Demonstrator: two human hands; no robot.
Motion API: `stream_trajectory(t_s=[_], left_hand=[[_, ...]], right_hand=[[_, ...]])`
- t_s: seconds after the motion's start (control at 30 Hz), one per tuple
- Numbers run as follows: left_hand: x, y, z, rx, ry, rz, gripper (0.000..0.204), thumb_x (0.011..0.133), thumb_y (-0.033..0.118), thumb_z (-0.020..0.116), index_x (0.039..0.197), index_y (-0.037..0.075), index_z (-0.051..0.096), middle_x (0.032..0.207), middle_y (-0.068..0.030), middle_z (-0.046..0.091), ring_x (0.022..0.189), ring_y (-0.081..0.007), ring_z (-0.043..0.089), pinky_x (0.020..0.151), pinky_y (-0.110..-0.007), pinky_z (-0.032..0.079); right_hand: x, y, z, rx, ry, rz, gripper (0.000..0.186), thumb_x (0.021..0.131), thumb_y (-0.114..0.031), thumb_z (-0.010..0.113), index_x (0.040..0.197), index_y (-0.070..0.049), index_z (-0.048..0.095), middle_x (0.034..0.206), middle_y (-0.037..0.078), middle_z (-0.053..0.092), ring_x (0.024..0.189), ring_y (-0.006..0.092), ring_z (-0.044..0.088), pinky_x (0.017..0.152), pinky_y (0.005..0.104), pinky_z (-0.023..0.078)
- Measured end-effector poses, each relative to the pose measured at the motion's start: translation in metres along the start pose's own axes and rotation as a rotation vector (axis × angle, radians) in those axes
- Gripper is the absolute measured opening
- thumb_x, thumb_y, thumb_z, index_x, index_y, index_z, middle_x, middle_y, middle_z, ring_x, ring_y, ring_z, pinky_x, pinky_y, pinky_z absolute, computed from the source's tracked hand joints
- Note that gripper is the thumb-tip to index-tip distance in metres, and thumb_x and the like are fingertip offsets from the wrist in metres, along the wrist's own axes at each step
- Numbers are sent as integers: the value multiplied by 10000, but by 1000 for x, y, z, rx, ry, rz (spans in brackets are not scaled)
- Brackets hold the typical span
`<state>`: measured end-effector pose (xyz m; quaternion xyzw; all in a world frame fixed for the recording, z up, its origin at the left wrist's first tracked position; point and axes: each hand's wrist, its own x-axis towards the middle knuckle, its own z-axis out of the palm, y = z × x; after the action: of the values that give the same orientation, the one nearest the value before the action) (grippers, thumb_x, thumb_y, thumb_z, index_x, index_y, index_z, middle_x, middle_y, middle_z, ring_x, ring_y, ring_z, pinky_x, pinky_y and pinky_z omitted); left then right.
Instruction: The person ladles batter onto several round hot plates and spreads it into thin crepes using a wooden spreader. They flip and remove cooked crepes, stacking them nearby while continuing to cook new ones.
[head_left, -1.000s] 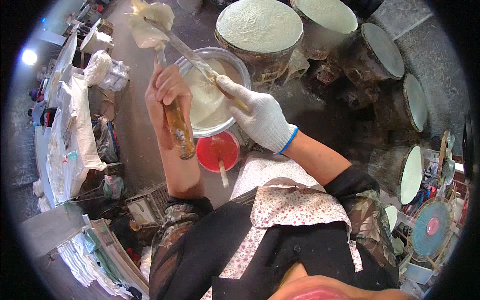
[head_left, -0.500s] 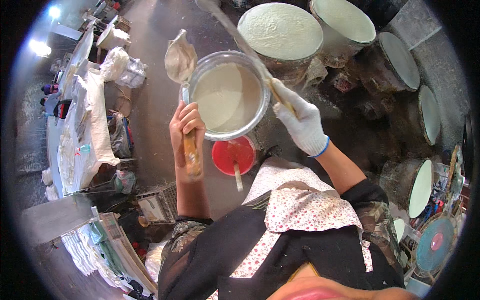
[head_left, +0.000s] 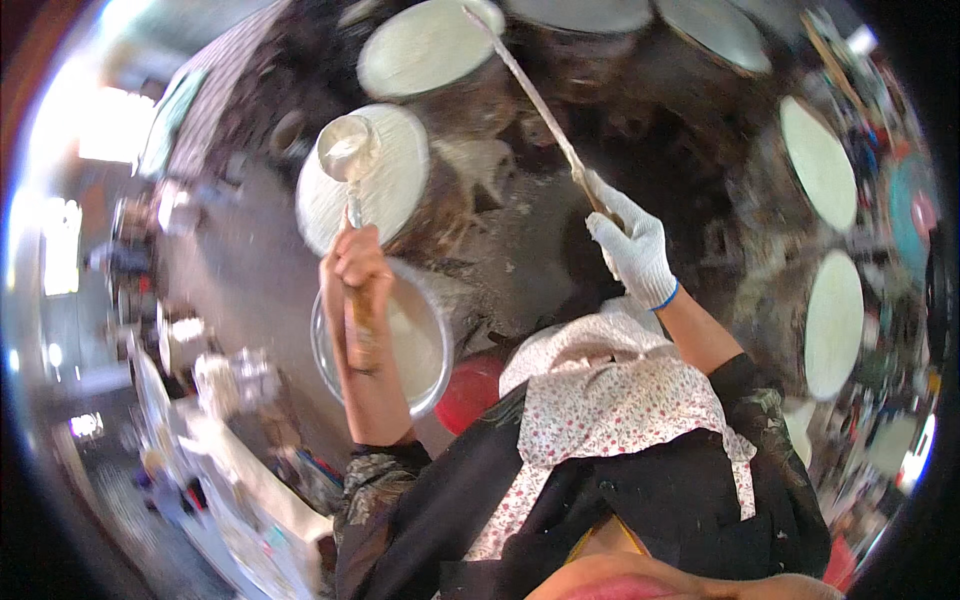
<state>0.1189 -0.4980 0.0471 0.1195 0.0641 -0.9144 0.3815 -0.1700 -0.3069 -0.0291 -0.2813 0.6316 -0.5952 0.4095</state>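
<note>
My bare left hand [head_left: 360, 260] is closed around the wooden handle of a metal ladle [head_left: 346, 150]. The ladle's bowl, coated with pale batter, hangs over a round, white-topped pan [head_left: 318, 205]. Below my left forearm is a metal pot [head_left: 447, 365] of creamy liquid, partly hidden by that arm. My right hand [head_left: 637, 250], in a white knitted glove with a blue cuff edge, grips a long thin stick [head_left: 535, 98]. The stick slants up and away to the left. Its far end reaches the edge of another round white pan [head_left: 425, 50].
A red bucket [head_left: 468, 397] stands beside the pot, near my apron. More round pale pans curve around, including one at the right [head_left: 835, 325] and one above it [head_left: 818, 165]. A cloth-covered table [head_left: 250, 470] lies at lower left. A fan [head_left: 915, 210] is at the far right.
My view has turned to the right, so the pans swing leftward and the pot sits lower. The ladle has gone from beside the pot to above a pan. Both hands keep their tools.
</note>
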Motion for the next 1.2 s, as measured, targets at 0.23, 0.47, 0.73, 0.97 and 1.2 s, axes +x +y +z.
stream_trajectory(t_s=[0.23, 0.47, 0.73, 0.97, 1.2], left_hand=[[232, -144, 29, -362, 167, -589, 385, 1152, 179, 385, 784, 73, 418, 661, -16, 432, 456, -114, 470, 426, -269, 464], [456, -350, 79, -238, 156, -895, 365, 1149, 161, 394, 793, 81, 400, 656, -12, 409, 454, -109, 438, 396, -265, 438], [673, -531, 63, 396, -108, -1044, 210, 1110, 149, 535, 922, 99, 458, 736, 29, 432, 543, -43, 448, 437, -199, 392], [737, -601, -12, 1522, -329, -627, 476, 1102, 222, 530, 1564, 113, 496, 684, -32, 552, 600, -125, 568, 528, -319, 493], [811, -589, -35, 2601, -1236, -36, 580, 1083, 284, 472, 1644, 366, 354, 840, -186, 722, 751, -341, 723, 718, -495, 571]], right_hand=[[43, 28, -175, 171, 489, 8, 558, 984, -12, 649, 1534, -78, 576, 1175, -46, 682, 790, 8, 508, 707, 175, 461], [113, 10, -343, 223, 742, 133, 642, 979, -44, 594, 1599, -176, 494, 733, -18, 566, 452, 69, 472, 410, 255, 400], [210, -9, -416, 188, 863, 131, 653, 971, -60, 560, 1611, -155, 468, 703, -3, 559, 445, 76, 492, 406, 252, 428], [279, 11, -400, 223, 1050, 342, 621, 964, -54, 587, 1571, -176, 541, 726, -26, 564, 466, 56, 441, 421, 248, 375], [361, 53, -389, 174, 1220, 260, 611, 986, -85, 666, 1566, -7, 492, 1417, 103, 652, 1140, 128, 628, 989, 259, 484]])
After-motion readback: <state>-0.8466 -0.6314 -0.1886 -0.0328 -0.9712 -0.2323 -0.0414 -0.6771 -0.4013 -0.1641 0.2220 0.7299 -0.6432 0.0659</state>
